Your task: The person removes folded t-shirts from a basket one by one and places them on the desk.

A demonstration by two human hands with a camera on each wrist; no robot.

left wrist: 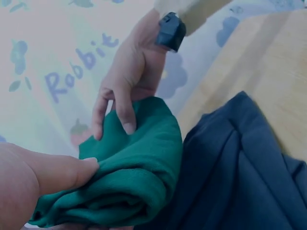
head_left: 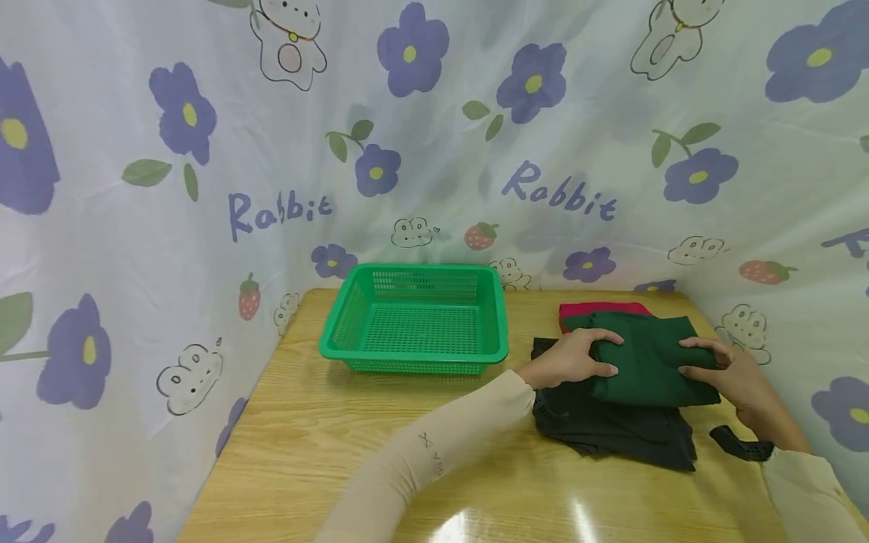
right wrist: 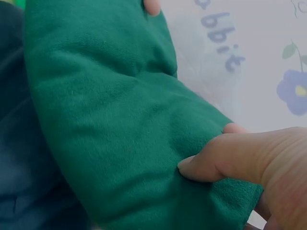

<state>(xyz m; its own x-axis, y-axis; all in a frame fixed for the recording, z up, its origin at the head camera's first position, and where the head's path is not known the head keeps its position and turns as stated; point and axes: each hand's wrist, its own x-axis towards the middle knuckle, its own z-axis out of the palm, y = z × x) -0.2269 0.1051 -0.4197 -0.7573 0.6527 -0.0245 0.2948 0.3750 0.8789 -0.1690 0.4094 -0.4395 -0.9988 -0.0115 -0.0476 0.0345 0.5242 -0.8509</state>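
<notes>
A folded dark green garment (head_left: 645, 362) is held between both hands at the right of the table. The left hand (head_left: 573, 356) grips its left end, thumb on top; in the left wrist view the rolled layers of the green cloth (left wrist: 129, 191) show at that end. At the opposite end the right hand (head_left: 736, 377) pinches the fabric, its thumb (right wrist: 206, 165) pressing into the top. Below and in front lies a dark, nearly black garment (head_left: 618, 434), partly hidden by the green one. Behind, a folded red cloth (head_left: 604, 308) peeks out.
A green plastic basket (head_left: 414, 362) with slotted sides stands at the back middle of the wooden table (head_left: 326, 452), with nothing in it. A printed curtain (head_left: 434, 113) with flowers and rabbits hangs close along the back and sides.
</notes>
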